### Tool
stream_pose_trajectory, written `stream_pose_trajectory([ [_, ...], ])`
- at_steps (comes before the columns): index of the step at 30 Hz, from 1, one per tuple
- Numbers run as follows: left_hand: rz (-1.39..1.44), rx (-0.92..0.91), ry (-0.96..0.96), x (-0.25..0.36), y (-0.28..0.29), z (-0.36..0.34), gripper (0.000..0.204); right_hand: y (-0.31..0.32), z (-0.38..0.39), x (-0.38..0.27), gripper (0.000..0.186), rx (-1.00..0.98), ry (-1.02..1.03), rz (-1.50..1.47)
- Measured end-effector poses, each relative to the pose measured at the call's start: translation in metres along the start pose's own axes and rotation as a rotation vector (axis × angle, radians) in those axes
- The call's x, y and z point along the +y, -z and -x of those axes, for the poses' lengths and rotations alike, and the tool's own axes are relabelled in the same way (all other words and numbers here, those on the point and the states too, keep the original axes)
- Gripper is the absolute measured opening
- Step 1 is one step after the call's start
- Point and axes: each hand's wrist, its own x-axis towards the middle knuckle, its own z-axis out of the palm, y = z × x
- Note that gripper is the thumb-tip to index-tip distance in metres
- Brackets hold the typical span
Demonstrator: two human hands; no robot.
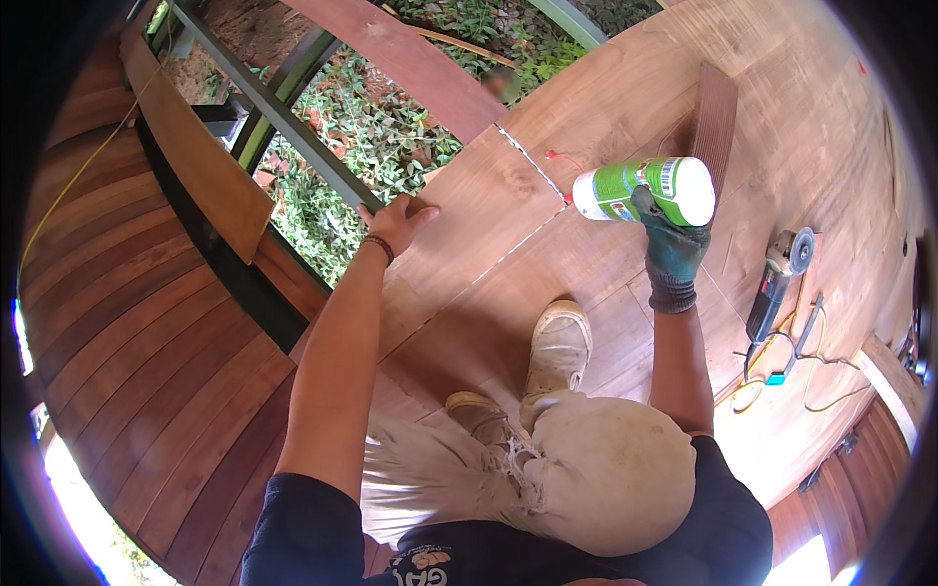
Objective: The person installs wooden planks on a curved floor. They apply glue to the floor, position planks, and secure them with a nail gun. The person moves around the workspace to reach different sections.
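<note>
Gripping the green-and-white glue bottle (616, 188) in my dark-gloved right hand (674, 242), fingers closed round its side, I have it tipped at two o'clock in my view, red nozzle (569, 199) toward nine, beside the white bead (529, 156) along a seam in the wooden boards (469, 220). My bare left hand (401, 223) rests at their edge toward eleven; whether it grips there I can't tell. Outward from the bottle, a ribbed plank (719, 122) lies toward two and an angle grinder (770, 293) toward four.
</note>
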Motion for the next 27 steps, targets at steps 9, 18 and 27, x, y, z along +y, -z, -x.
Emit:
stream_pose_trajectory([
  [9, -0.018, 0.003, -0.007, 0.000, 0.000, -0.001, 0.062, -0.008, -0.003, 0.008, 0.043, -0.016, 0.061, -0.132],
  [18, -0.196, 0.028, 0.072, 0.014, -0.007, 0.005, 0.083, 0.043, -0.002, 0.007, 0.035, 0.183, 0.022, -0.200],
  [27, -0.193, 0.079, 0.117, 0.017, -0.019, -0.005, 0.085, 0.070, -0.003, 0.007, 0.031, 0.152, -0.044, -0.012],
])
